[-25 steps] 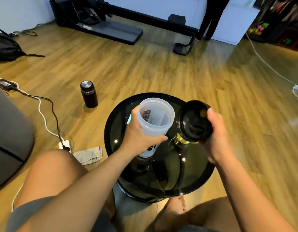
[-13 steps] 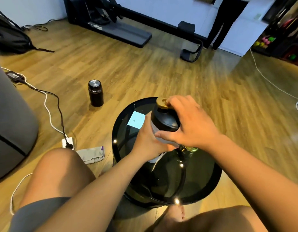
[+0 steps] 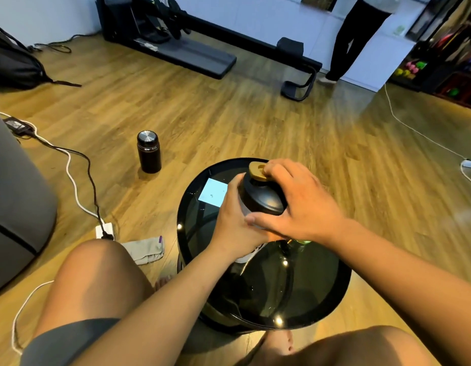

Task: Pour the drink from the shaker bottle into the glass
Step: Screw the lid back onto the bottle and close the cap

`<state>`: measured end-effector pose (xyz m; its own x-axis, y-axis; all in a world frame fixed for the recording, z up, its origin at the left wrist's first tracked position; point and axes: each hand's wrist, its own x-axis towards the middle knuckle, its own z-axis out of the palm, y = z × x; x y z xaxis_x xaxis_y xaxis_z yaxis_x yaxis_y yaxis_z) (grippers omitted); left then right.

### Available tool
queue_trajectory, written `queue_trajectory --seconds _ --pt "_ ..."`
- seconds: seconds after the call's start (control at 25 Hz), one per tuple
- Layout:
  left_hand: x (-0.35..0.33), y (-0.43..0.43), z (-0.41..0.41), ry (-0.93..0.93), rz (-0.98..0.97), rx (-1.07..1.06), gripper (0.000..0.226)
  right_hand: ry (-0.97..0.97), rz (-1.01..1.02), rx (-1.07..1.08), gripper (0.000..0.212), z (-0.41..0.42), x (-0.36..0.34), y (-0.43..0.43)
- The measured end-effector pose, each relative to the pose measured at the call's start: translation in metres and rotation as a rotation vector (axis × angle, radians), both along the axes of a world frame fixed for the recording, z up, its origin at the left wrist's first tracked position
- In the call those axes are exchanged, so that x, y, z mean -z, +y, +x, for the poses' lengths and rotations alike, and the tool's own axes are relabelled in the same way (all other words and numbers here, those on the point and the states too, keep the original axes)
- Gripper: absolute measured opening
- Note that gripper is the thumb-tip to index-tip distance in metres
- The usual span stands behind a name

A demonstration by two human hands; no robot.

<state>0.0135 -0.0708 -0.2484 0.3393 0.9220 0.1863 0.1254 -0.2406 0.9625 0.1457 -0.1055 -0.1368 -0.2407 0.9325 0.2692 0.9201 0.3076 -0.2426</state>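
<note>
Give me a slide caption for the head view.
Both hands grip the black-lidded shaker bottle above the round glass table.

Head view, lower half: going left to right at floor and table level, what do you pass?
Grey couch edge → white power strip → folded grey cloth → black flask → left hand → shaker bottle lid → right hand.

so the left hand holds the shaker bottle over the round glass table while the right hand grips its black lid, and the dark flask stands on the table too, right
Not quite. The head view shows the dark flask standing on the wooden floor, left of the round glass table, not on it. The rest holds: the left hand holds the shaker bottle over the table and the right hand grips its black lid.
</note>
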Motion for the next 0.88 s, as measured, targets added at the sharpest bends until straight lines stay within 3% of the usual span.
queue_trajectory --seconds 0.12,0.24,0.6,0.76,0.88 --pt "-0.012 0.001 0.001 0.0 -0.005 -0.032 0.107 0.047 -0.102 0.084 0.074 -0.002 -0.012 0.005" --pt "-0.013 0.006 -0.004 0.006 0.01 0.0 0.11 0.101 -0.188 0.143 0.088 -0.005 -0.015 0.014" --pt "-0.012 0.016 -0.011 -0.054 -0.069 0.133 0.101 0.149 -0.122 -0.037 0.079 0.021 -0.007 0.016" --pt "-0.008 0.018 -0.01 -0.117 -0.11 0.164 0.099 0.283 -0.065 -0.037 0.081 0.018 0.01 0.011" --pt "-0.006 0.018 -0.01 -0.125 -0.11 0.171 0.097 0.257 -0.073 -0.038 0.081 0.018 0.01 0.011"
